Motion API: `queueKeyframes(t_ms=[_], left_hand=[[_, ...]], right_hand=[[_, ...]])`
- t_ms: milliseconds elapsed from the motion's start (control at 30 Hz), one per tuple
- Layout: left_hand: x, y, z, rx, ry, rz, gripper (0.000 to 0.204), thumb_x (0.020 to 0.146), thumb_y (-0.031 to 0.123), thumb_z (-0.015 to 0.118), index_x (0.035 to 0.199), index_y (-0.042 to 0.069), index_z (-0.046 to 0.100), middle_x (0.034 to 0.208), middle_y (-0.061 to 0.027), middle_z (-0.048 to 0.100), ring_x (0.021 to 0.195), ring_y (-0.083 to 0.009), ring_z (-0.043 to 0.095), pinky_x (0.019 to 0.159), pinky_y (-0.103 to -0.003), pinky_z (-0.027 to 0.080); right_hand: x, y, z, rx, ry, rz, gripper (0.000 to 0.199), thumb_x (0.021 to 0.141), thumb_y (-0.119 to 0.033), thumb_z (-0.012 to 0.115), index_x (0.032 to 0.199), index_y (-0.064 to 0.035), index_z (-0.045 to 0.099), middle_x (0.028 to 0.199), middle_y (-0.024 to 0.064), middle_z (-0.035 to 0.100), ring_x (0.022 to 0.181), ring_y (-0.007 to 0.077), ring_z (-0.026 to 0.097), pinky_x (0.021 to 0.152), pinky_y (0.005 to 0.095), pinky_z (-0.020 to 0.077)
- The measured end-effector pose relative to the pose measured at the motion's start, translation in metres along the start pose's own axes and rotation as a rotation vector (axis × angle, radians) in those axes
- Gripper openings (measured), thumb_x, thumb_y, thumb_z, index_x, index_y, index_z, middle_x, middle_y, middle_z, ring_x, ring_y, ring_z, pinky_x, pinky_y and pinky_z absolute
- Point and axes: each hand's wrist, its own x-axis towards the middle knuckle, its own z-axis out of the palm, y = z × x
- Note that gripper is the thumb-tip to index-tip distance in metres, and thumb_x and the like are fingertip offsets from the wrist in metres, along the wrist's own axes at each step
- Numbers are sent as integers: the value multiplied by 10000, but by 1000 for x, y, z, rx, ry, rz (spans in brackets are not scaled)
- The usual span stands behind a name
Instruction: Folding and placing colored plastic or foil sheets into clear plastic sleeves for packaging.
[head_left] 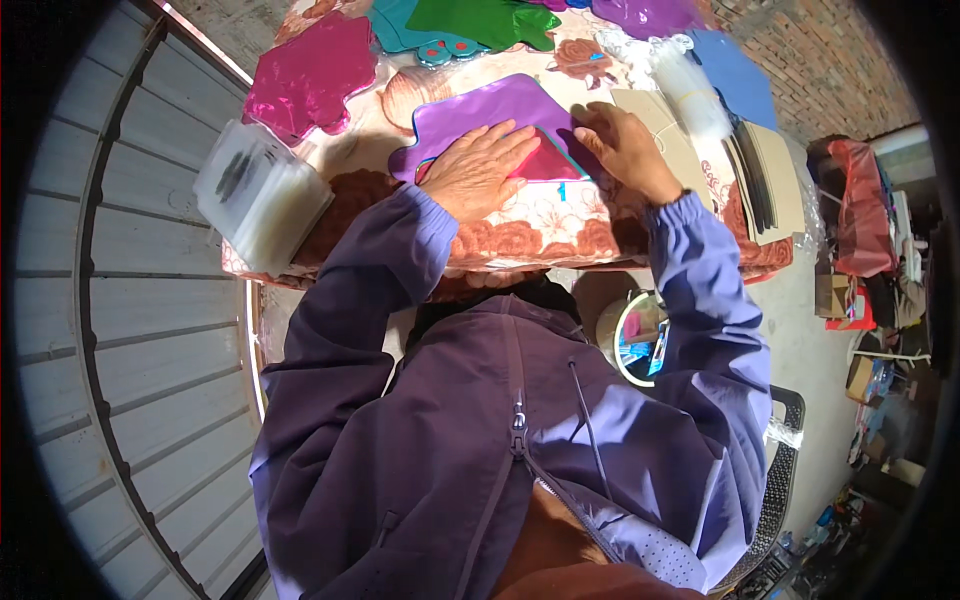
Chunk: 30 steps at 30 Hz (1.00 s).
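1. Our L hand [475, 165] lies flat, palm down, fingers stretched out; it's resting on the work, not clasping it.
2. Our R hand [625, 145] is loosely curved, thumb apart from fingers, i.e. unclenched. It's right by the work's R edge; can't tell if it's touching.
3. Under our L palm & btwn both hands: purple glossy flat pc. [500, 105] w/ wavy outline and thin bluish edging. It extends past the L fingertips, away from us.
4. On top of it, partly hidden by L hand: red flat pc. w/ teal edging [550, 165], showing just R of the L fingers.
5. Beneath all that: cream tablecloth w/ brown rose print [540, 228].
6. L of L hand: stack of clear plastic sleeves [268, 200] nr the tbl edge; beyond it, shiny magenta flat pcs [310, 75].
7. Beyond both hands, approx. centre: shiny green flat pc. [480, 20], plus small teal shape w/ two red dots [447, 50].
8. Just R of R hand: beige card sheet [682, 150]; past that, bundle of clear plastic [690, 90] & upright-ish beige and dark cards [775, 185].
9. Below R forearm, off the tbl: whitish round bucket [608, 328] w/ blue & pink bits inside.
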Motion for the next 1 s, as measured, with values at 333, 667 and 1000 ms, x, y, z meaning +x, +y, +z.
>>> queueKeyframes(t_ms=[333, 667, 1000], left_hand=[[-1, -1, 2, -48, 27, 13, 623, 898, 266, 560, 1451, 97, 329, 1519, -79, 312, 1405, -267, 266, 1142, -419, 225], [1, -2, 2, -63, 19, 7, 622, 911, 303, 526, 1460, 91, 326, 1532, -60, 294, 1414, -251, 244, 1154, -399, 187], [-1, -3, 1, -70, 1, -6, 620, 906, 319, 533, 1445, 77, 346, 1511, -79, 323, 1404, -261, 259, 1145, -404, 218]], right_hand=[[76, 3, 18, 146, -280, 279, 405, 796, -241, 756, 1021, 79, 650, 846, 153, 695, 767, 227, 645, 724, 353, 482], [130, 1, 23, 180, -328, 166, 184, 782, -148, 764, 847, 15, 706, 649, 1, 609, 605, 101, 495, 575, 272, 397], [71, -26, 20, 386, -23, -133, 151, 800, -24, 724, 697, 5, 618, 609, 25, 598, 572, 103, 501, 577, 320, 414]])
